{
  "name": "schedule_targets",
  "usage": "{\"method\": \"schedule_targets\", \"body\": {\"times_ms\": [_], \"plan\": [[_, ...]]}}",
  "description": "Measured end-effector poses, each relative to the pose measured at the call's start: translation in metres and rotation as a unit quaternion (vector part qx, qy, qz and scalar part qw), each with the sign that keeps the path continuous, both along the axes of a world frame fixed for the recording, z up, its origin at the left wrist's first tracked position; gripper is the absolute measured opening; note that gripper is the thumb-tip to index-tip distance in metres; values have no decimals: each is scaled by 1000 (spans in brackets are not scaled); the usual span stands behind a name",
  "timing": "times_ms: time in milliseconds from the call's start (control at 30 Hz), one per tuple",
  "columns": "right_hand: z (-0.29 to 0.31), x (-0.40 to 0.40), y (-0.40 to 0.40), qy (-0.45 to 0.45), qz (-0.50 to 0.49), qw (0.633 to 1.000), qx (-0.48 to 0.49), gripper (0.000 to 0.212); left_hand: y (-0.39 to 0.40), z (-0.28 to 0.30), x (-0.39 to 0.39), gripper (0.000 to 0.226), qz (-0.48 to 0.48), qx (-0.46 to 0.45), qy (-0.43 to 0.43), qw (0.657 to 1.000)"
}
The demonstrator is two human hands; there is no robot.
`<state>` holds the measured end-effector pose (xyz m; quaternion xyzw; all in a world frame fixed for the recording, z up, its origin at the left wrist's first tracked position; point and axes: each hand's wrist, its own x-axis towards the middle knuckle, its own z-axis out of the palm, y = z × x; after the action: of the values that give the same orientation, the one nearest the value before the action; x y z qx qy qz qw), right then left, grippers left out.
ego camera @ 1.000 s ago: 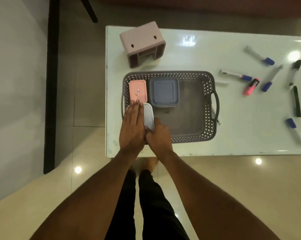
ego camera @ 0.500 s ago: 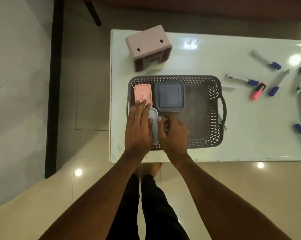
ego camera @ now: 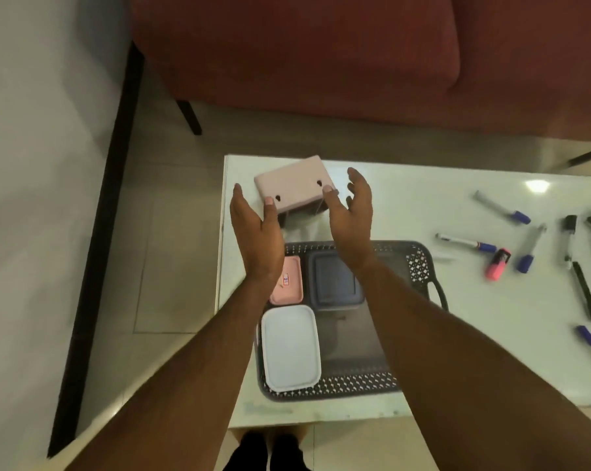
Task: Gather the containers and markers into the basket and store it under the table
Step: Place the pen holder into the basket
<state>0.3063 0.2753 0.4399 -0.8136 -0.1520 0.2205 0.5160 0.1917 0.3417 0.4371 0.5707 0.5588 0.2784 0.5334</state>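
Note:
A dark grey mesh basket (ego camera: 420, 263) sits at the near left of the white table (ego camera: 474, 362). It holds a small pink container (ego camera: 289, 287), a dark blue square container (ego camera: 335, 283) and a white-lidded container (ego camera: 290, 348). Beyond the basket stands a pale pink box-shaped organiser (ego camera: 294, 185) with two holes. My left hand (ego camera: 256, 232) and my right hand (ego camera: 350, 215) flank it, fingers spread, thumbs at its front face. Several markers lie loose to the right, among them a pink highlighter (ego camera: 498, 263), a blue-capped marker (ego camera: 501, 207) and a black marker (ego camera: 585, 294).
A dark red sofa (ego camera: 321, 62) stands behind the table, with a black leg (ego camera: 188, 117) on the tiled floor. A pale wall with a dark baseboard (ego camera: 97, 232) runs along the left. My feet show below the table's near edge.
Both hands have let go of the white container, which now lies flat in the basket, and have moved forward to either side of the pink organiser. The view has tilted up toward the sofa.

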Motion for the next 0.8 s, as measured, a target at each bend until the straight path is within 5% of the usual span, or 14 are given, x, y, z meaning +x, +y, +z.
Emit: {"method": "schedule_targets", "body": {"times_ms": [200,567,800], "plan": [[-14,15,32,132,18,991,17,44,22,-23,14,36,-20,-60,-55,997],[9,17,27,-8,-56,995,79,39,19,-2,36,47,-22,-34,-91,995],[36,19,-23,-140,-86,980,109,43,-15,46,51,27,13,-39,-115,993]]}}
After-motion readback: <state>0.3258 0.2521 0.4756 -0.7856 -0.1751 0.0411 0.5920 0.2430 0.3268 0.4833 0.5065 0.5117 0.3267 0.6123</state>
